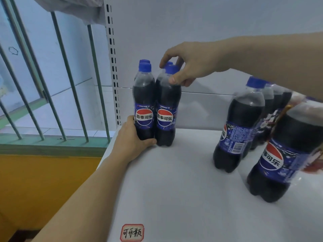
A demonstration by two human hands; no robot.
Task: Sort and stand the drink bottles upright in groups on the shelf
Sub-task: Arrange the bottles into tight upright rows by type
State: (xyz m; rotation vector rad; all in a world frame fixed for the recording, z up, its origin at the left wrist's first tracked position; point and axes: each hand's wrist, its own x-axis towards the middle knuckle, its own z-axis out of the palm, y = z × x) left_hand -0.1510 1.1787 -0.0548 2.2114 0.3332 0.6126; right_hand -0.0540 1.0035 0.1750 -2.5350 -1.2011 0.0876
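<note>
Several dark cola bottles with blue caps stand upright in a tight group at the back left of the white shelf (174, 180). My left hand (132, 138) curls round the base of the front left bottle (144, 109). My right hand (187, 66) grips the neck and cap of the front right bottle (166, 110); two more caps show behind. On the right stands a second group: one bottle (239, 126) with its barcode facing me, others behind it, and a near bottle (283, 154) partly under my right forearm.
A perforated shelf upright (111, 63) rises just left of the grouped bottles. Left of the shelf is a green barred window (57, 75) over an orange wall. A small red-framed label (132, 232) sits at the shelf's front edge. Bare shelf lies between the two groups.
</note>
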